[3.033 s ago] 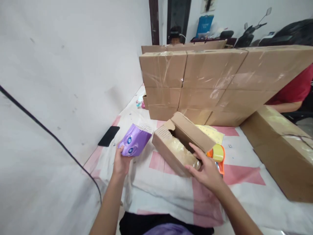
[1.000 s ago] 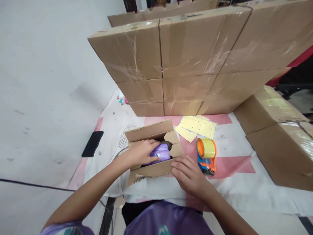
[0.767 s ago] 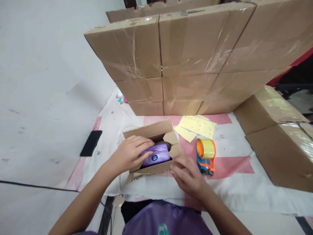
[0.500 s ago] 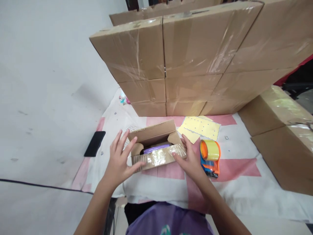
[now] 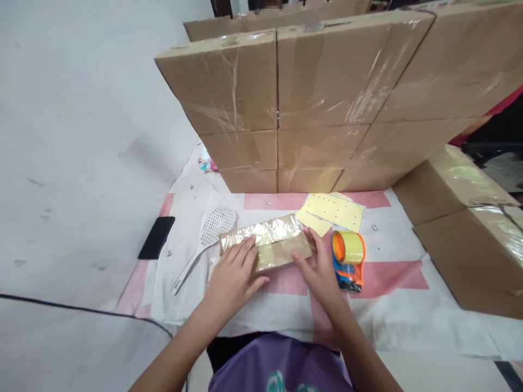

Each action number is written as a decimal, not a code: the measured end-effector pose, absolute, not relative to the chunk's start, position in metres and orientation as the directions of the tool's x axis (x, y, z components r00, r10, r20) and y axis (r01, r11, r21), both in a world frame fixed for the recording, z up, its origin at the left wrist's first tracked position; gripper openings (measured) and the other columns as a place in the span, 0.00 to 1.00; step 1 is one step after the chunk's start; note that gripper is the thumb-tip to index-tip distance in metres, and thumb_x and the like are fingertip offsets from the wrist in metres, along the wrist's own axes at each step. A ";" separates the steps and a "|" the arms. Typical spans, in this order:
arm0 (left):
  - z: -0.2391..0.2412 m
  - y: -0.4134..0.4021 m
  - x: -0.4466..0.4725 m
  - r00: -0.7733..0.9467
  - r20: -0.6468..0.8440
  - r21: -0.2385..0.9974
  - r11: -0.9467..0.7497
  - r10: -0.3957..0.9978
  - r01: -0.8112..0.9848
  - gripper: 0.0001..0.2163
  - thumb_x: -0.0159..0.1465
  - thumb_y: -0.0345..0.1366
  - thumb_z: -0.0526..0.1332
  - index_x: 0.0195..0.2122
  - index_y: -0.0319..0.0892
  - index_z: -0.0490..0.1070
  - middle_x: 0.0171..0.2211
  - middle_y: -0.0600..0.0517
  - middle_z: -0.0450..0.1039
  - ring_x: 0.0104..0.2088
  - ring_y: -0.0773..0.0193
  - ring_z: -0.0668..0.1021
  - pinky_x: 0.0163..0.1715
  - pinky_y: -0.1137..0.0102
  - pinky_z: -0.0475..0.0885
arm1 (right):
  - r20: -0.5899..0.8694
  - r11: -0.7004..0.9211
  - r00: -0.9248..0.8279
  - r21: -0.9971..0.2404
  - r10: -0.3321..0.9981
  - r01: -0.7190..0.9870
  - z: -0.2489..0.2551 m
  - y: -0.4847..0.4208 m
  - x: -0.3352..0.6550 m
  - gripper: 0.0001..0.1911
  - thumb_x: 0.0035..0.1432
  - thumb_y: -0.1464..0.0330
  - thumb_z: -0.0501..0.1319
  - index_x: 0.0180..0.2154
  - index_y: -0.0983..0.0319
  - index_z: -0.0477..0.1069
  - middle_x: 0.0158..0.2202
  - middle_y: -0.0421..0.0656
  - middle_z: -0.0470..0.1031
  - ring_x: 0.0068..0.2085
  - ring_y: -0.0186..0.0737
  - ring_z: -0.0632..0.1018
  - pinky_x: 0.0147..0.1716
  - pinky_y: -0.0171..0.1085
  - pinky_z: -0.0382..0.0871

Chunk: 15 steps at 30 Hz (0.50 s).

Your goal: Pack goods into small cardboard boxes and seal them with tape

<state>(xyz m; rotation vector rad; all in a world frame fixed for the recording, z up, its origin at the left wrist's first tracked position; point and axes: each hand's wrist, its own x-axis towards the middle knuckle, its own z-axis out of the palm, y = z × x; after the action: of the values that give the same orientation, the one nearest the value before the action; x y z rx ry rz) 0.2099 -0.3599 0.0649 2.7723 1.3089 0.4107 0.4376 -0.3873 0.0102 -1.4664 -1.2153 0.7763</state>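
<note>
A small cardboard box (image 5: 273, 239) with old clear tape on its flaps lies closed on the cloth in front of me. My left hand (image 5: 235, 275) rests flat on its near left part, fingers stretched over the flap. My right hand (image 5: 318, 269) presses against its right end with fingers extended. The purple pack is hidden inside. An orange and blue tape dispenser (image 5: 347, 258) with a yellowish roll stands just right of my right hand.
A wall of taped cardboard boxes (image 5: 327, 98) rises behind. Larger boxes (image 5: 466, 223) lie at the right. A white slotted spatula (image 5: 206, 242), a black phone (image 5: 156, 237) and yellow sheets (image 5: 333, 211) lie on the white and pink cloth (image 5: 388, 305).
The purple pack went into the small box. Its flaps were open half a second ago and are now folded shut under both hands. The white spatula is now uncovered.
</note>
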 end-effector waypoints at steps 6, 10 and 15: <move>0.052 -0.355 0.211 0.612 0.182 0.039 -0.628 0.769 0.777 0.32 0.65 0.44 0.65 0.67 0.37 0.58 0.65 0.40 0.66 0.62 0.46 0.70 0.60 0.55 0.67 | 0.422 -0.093 0.702 -0.818 0.573 0.567 0.002 -0.401 0.523 0.35 0.52 0.56 0.70 0.58 0.61 0.64 0.57 0.54 0.67 0.60 0.56 0.69 0.59 0.58 0.64; 0.050 -0.343 0.203 0.641 0.170 0.023 -0.653 0.749 0.757 0.31 0.66 0.46 0.64 0.66 0.38 0.62 0.66 0.41 0.65 0.62 0.46 0.71 0.59 0.56 0.68 | -0.119 -0.202 0.598 -0.976 0.793 0.075 -0.034 -0.401 0.574 0.35 0.48 0.49 0.70 0.52 0.60 0.65 0.40 0.47 0.76 0.40 0.50 0.79 0.41 0.49 0.75; 0.049 -0.318 0.185 0.721 0.179 0.004 -0.733 0.669 0.680 0.29 0.68 0.49 0.61 0.67 0.41 0.62 0.67 0.44 0.64 0.65 0.49 0.68 0.62 0.56 0.64 | -0.058 -0.106 0.262 -0.980 0.963 0.171 -0.055 -0.407 0.576 0.20 0.53 0.54 0.68 0.44 0.59 0.76 0.45 0.47 0.78 0.46 0.50 0.78 0.44 0.44 0.73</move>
<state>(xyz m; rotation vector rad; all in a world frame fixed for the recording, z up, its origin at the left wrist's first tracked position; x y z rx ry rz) 0.1853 -0.3183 0.0488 2.9713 1.1661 0.2705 0.5756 -0.4070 -0.0549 -1.5159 -1.1027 0.9801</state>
